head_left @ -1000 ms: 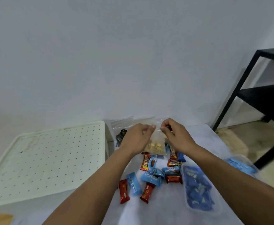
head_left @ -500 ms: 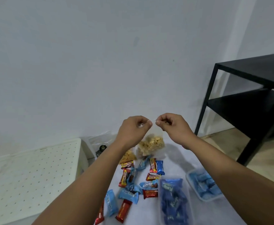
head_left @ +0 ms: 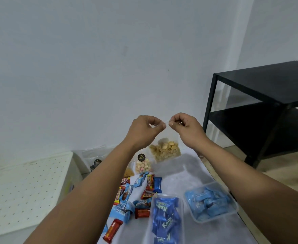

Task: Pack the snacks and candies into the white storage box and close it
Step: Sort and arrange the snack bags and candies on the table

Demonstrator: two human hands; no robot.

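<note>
Lying nearest: a red candy bar (head_left: 112, 231) on the grey table (head_left: 188, 175), at the near edge left of centre.
Near right: a clear tub of dark blue packets (head_left: 166, 219), and just right of it a second clear tub of light blue sweets (head_left: 210, 202).
Middle of table: loose red and blue wrapped candies (head_left: 141, 191) scattered between the two forearms.
Left side: the white storage box (head_left: 24, 194), its dotted lid on top, standing beside the table.
Farther back: a small pouch of pale round sweets (head_left: 143, 165) with a dark sticker; another clear pouch (head_left: 96, 160) by the wall, contents hard to make out.
Held item: a clear bag of yellow snacks (head_left: 165, 149), hanging above the far part of the table.
Left hand (head_left: 144, 131): raised, thumb and finger pinching the bag's top edge.
Right hand (head_left: 185, 128): raised just beside the left, fingers curled, pinching the same top edge.
Far right: a black shelf unit (head_left: 261, 106) on the floor against the pale wall.
</note>
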